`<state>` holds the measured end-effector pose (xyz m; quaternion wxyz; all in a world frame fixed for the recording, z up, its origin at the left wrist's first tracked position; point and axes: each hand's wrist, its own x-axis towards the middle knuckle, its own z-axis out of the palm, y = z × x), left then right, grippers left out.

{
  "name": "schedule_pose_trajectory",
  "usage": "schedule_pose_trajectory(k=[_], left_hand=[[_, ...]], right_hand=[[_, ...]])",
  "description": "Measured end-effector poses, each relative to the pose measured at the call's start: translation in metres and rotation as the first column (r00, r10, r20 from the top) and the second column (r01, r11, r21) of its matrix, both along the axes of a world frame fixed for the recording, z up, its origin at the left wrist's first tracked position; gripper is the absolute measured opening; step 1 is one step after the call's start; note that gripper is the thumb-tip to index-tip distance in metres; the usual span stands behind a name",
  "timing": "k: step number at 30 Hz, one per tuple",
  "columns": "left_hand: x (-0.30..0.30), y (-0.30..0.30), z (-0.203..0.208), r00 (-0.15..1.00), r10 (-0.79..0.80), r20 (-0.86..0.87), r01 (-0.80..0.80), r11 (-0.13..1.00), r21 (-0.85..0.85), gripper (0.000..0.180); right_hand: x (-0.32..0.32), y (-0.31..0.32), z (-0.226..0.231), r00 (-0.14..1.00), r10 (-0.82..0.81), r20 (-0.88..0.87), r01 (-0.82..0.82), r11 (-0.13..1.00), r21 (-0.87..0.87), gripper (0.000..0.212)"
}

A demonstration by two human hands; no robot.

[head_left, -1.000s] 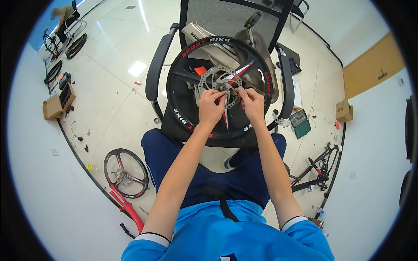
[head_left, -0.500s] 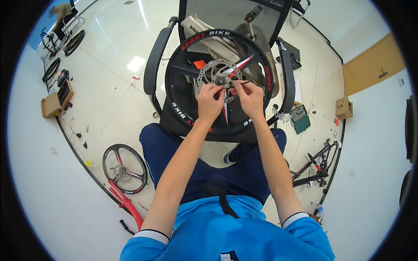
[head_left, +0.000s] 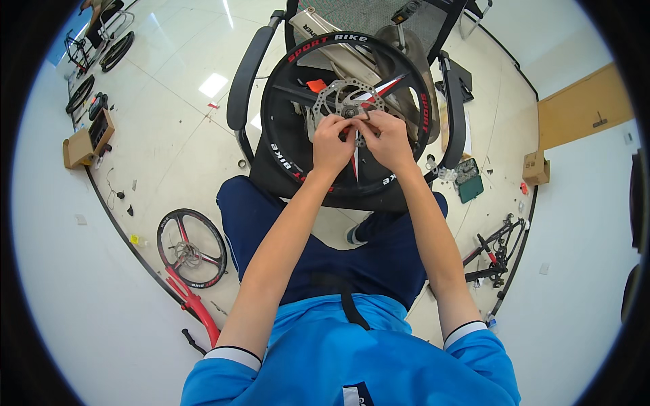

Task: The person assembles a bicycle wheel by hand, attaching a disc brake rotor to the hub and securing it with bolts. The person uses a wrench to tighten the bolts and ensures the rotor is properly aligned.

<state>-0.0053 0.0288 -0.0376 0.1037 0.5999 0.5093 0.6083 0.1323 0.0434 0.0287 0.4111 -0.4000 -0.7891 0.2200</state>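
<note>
A black three-spoke bicycle wheel [head_left: 280, 157] with red and white lettering lies flat across the seat of a mesh office chair [head_left: 248, 78] in front of me. A silver disc brake rotor [head_left: 328, 99] sits at its hub. My left hand [head_left: 332, 147] is at the rotor's near edge, fingertips pinched together on something too small to make out. Beside it, touching, my right hand [head_left: 387, 141] is closed on a thin dark hex key [head_left: 367, 114], mostly hidden by the fingers. An orange piece [head_left: 316, 86] shows beyond the rotor's left side.
A pale bicycle frame [head_left: 345, 61] rests under the wheel. On the floor are another wheel [head_left: 215, 252] by a red frame part [head_left: 195, 308], a black frame [head_left: 500, 254], a green case [head_left: 470, 189] and cardboard boxes [head_left: 78, 150]. A person sits at the far left.
My hands have come closer together, now touching at the rotor's near edge. The hex key has turned and shows less. The whole view has shifted slightly.
</note>
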Motion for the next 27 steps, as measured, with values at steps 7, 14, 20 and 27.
schedule_pose_trajectory(k=[7,14,20,27], left_hand=[[0.003,0.0,-0.006,0.999,0.022,-0.024,-0.021,0.999,0.032,0.013],[0.001,-0.003,-0.002,1.0,-0.016,-0.021,0.016,1.0,-0.001,0.015],[-0.008,0.0,0.0,0.99,-0.073,-0.118,0.076,0.997,0.022,0.016],[-0.008,-0.002,0.009,0.991,-0.134,0.005,0.134,0.983,-0.125,0.011]], right_hand=[[-0.004,-0.001,-0.001,0.991,-0.087,0.098,0.069,0.982,0.177,0.016],[-0.004,-0.006,-0.006,0.978,-0.164,-0.132,0.168,0.986,0.015,0.011],[0.009,-0.01,0.0,0.91,-0.267,-0.318,0.21,0.957,-0.202,0.011],[0.019,-0.013,-0.002,0.883,-0.301,-0.362,0.206,0.938,-0.278,0.014]])
